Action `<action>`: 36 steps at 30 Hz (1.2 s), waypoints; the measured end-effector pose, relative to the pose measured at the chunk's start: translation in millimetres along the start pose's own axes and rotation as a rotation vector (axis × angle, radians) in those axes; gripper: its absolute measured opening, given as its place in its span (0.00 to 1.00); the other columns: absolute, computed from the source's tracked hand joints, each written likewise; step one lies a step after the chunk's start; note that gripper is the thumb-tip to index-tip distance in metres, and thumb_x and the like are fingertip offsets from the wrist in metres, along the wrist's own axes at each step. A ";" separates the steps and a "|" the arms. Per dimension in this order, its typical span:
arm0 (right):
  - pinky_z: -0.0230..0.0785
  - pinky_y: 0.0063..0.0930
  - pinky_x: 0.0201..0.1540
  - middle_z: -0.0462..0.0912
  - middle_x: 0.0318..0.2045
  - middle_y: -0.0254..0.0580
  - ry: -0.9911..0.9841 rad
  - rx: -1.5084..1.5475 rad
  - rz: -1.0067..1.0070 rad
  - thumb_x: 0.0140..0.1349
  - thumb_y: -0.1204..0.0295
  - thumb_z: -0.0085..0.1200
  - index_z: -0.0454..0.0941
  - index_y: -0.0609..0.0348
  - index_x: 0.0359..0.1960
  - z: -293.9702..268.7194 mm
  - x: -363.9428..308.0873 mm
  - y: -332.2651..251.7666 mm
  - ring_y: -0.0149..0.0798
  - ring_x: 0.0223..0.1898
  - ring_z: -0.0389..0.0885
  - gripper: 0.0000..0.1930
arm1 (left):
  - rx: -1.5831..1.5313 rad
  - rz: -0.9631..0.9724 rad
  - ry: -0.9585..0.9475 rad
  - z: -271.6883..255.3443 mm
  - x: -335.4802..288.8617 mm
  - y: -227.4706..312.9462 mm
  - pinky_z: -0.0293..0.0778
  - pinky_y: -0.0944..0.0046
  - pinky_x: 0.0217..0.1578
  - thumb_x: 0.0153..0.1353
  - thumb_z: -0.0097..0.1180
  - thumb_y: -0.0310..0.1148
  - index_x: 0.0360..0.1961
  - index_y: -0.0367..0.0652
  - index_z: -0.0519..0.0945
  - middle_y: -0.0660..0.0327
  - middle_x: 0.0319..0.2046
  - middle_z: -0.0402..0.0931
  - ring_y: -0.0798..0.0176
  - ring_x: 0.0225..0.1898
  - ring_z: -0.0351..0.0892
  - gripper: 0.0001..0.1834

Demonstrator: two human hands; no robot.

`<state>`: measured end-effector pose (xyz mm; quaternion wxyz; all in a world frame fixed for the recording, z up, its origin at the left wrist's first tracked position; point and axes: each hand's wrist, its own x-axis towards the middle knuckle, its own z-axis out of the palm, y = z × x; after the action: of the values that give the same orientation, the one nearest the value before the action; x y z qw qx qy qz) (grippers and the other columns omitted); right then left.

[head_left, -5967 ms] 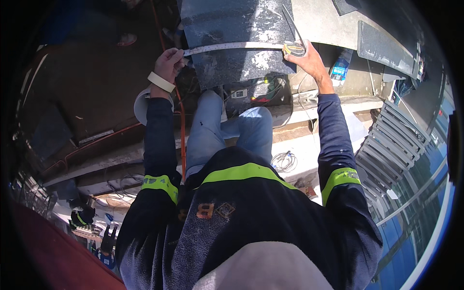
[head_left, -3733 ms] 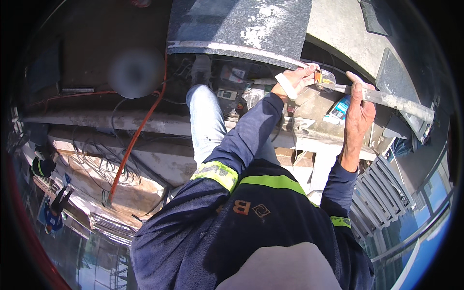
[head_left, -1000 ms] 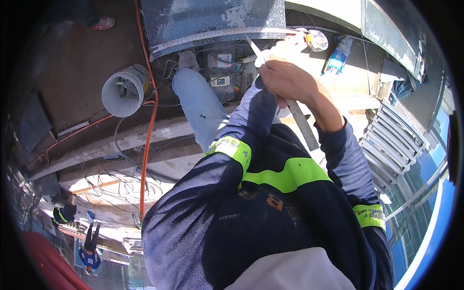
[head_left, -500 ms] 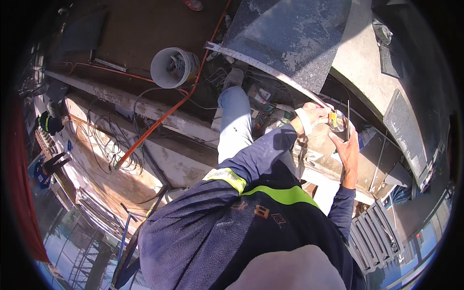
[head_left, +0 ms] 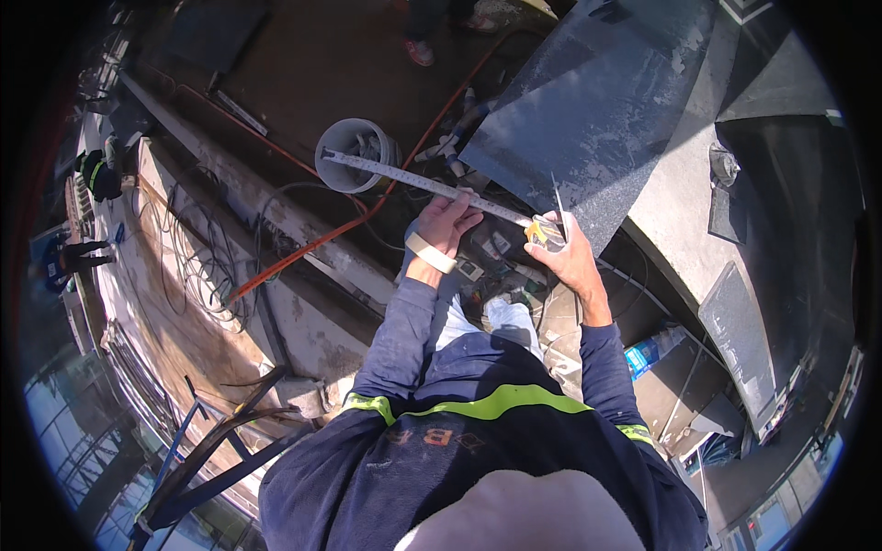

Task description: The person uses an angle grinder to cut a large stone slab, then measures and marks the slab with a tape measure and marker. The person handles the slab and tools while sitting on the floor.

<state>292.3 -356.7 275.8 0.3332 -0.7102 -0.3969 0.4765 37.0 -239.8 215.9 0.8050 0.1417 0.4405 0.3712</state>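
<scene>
In my right hand is a tape measure with a yellow and clear-looking case. A thin pointed rod stands up from the same hand; its kind is unclear. The long pale blade of the tape runs out to the left, its hooked end over the white bucket. My left hand, with a pale band at the wrist, is closed on the blade partway along. To the right of the blade lies a large dark grey slab.
An orange hose crosses the ground on the left, beside tangled cables. Smaller dark slabs lean at the right. Blue bag lies by my right arm. Another person's shoe shows at the top; two people are at far left.
My hands have moved leftward and apart, and the tape now points across to the bucket instead of along the slab's edge. My body has straightened, and another person's legs have come in at the top.
</scene>
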 end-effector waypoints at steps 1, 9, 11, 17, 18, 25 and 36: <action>0.77 0.39 0.63 0.89 0.54 0.50 -0.010 -0.076 -0.008 0.54 0.55 0.81 0.78 0.58 0.62 1.5 18.2 -7.5 0.45 0.56 0.89 0.38 | -0.007 0.082 0.036 -17.9 11.3 31.2 0.90 0.61 0.52 0.77 0.64 0.31 0.56 0.34 0.85 0.54 0.47 0.89 0.60 0.47 0.92 0.13; 0.76 0.43 0.66 0.90 0.56 0.55 -0.068 -0.274 -0.001 0.51 0.58 0.77 0.77 0.58 0.66 25.5 181.7 -71.7 0.54 0.60 0.87 0.41 | -0.215 -0.024 0.060 -75.9 93.6 152.3 0.91 0.57 0.54 0.77 0.63 0.28 0.56 0.34 0.84 0.53 0.47 0.90 0.57 0.49 0.93 0.12; 0.74 0.42 0.67 0.88 0.59 0.53 -0.035 -0.236 0.029 0.50 0.60 0.77 0.77 0.58 0.68 25.4 206.2 -56.1 0.52 0.62 0.86 0.41 | -0.229 -0.080 -0.008 -51.2 94.4 156.7 0.89 0.55 0.57 0.77 0.62 0.27 0.54 0.36 0.84 0.52 0.49 0.89 0.54 0.53 0.91 0.09; 0.72 0.37 0.67 0.87 0.57 0.45 0.029 -0.090 0.234 0.50 0.66 0.75 0.75 0.54 0.70 6.5 211.9 -27.6 0.45 0.60 0.83 0.42 | 0.255 0.008 -0.093 47.8 96.5 183.8 0.90 0.61 0.53 0.75 0.64 0.23 0.53 0.35 0.82 0.54 0.47 0.88 0.59 0.49 0.91 0.09; 0.73 0.38 0.66 0.87 0.56 0.45 0.061 -0.078 0.261 0.49 0.66 0.75 0.75 0.54 0.70 6.2 210.7 -27.7 0.46 0.58 0.84 0.42 | 0.308 0.045 -0.114 53.3 102.3 187.9 0.90 0.62 0.52 0.74 0.64 0.23 0.52 0.36 0.81 0.54 0.46 0.87 0.61 0.48 0.91 0.09; 0.78 0.39 0.60 0.88 0.54 0.45 0.085 -0.011 0.382 0.55 0.52 0.82 0.81 0.55 0.67 -4.0 226.0 -61.3 0.39 0.56 0.85 0.40 | 0.855 0.202 -0.311 72.7 151.6 272.1 0.82 0.70 0.39 0.68 0.67 0.21 0.43 0.39 0.86 0.64 0.33 0.87 0.73 0.36 0.87 0.05; 0.79 0.33 0.45 0.91 0.32 0.39 0.411 0.191 0.666 0.57 0.54 0.77 0.87 0.56 0.41 18.0 268.7 -58.7 0.34 0.36 0.88 0.20 | 1.419 0.081 -0.823 139.1 391.3 361.8 0.82 0.64 0.43 0.62 0.72 0.26 0.44 0.42 0.90 0.63 0.38 0.86 0.67 0.39 0.87 0.09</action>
<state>323.0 -91.0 209.1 0.2975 -0.8463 -0.0241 0.4413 110.9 304.2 259.9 0.6069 0.7578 0.2345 -0.0485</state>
